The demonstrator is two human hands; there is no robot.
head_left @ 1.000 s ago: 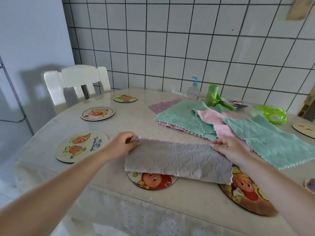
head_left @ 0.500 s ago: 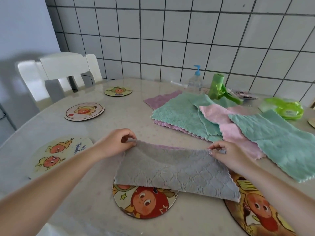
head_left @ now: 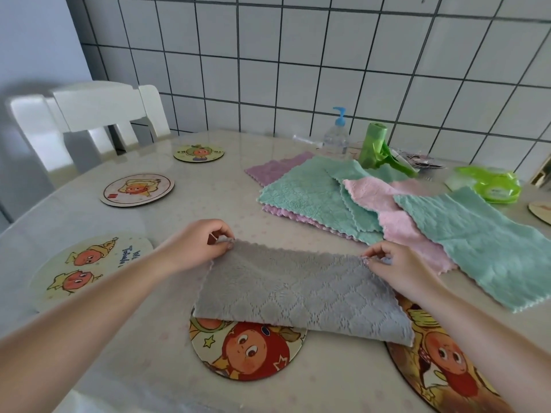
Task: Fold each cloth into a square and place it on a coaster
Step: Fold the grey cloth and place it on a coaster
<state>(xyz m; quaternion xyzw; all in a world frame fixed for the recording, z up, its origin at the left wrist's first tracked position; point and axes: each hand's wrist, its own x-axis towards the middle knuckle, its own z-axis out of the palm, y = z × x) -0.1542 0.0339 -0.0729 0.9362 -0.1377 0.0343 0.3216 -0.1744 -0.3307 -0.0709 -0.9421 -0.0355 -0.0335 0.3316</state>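
Observation:
A grey quilted cloth [head_left: 301,290], folded in half, lies on the table near me. My left hand [head_left: 198,244] pinches its far left corner and my right hand [head_left: 396,265] pinches its far right corner. Its near edge overlaps a round cartoon coaster [head_left: 247,353] in front of me and a larger coaster [head_left: 441,374] at the right. Further coasters lie to the left: a big pale coaster [head_left: 86,269], a white one [head_left: 137,189] and a small yellow one [head_left: 199,152]. Unfolded green [head_left: 301,195], pink [head_left: 396,222], purple [head_left: 274,169] and another green cloth [head_left: 483,245] are heaped behind.
A pump bottle [head_left: 336,138], a green roll [head_left: 373,149] and a green plastic container [head_left: 489,184] stand by the tiled wall. A white chair [head_left: 89,120] is at the table's far left. Another coaster's edge [head_left: 541,211] shows at the right.
The camera has tipped down and drawn closer. Both hands have kept their pinch on the grey cloth's far corners and the folded edge has flattened onto the table.

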